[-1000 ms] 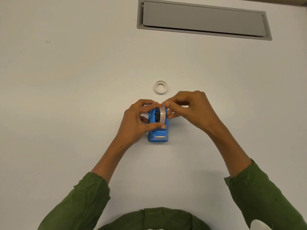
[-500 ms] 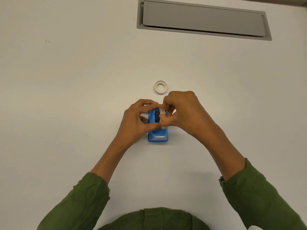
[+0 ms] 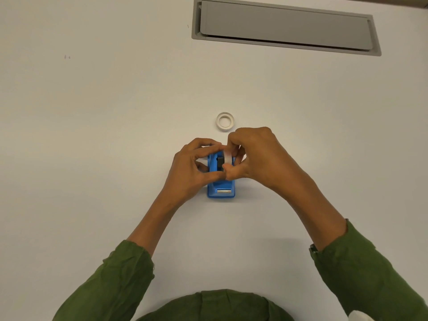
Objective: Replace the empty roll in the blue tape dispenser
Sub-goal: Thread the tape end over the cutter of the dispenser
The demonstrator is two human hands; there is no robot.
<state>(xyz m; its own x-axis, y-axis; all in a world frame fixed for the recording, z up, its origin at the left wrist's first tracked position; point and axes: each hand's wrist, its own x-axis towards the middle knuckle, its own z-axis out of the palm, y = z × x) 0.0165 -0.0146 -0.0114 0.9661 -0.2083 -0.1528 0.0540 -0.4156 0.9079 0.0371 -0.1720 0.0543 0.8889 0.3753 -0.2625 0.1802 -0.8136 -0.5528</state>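
Blue plastic tape dispenser [image 3: 221, 186]: flat on pale table [image 3: 92, 158], cutter end toward the person; left hand [image 3: 192, 167] curls round its far half, bracing it; right hand [image 3: 252, 156] pinches translucent tape roll [image 3: 228, 157] on edge in the cradle. Small white ring, probably the empty core [image 3: 225, 121]: just beyond the hands. Risk: roll seats crooked on its hub and jams, or dispenser skids if the brace slackens

An office or meeting-room setting: a person in green sleeves [image 3: 370, 272] works at a plain white desk [image 3: 92, 135] fitted with a recessed grey cable-access flap [image 3: 286, 25] along its far edge. A blue desktop tape dispenser [image 3: 221, 188] and a bare white tape core [image 3: 225, 121] are the only stationery on the surface.
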